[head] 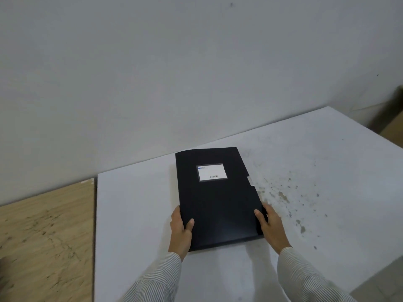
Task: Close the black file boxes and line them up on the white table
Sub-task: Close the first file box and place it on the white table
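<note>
One black file box [216, 199] lies flat and closed on the white table [135, 210], its white label facing up near the far end. My left hand [180, 228] grips its near left edge, thumb on the lid. My right hand [270, 225] grips the near right edge, thumb on top as well. A small white tab sticks out on the box's right side. No other file box is in view.
A wooden surface [43, 236] adjoins the table on the left. The table's right part carries dark speckled stains [290, 199]. A plain grey wall [174, 73] stands behind. Brown cardboard shows at the far right corner [392, 118].
</note>
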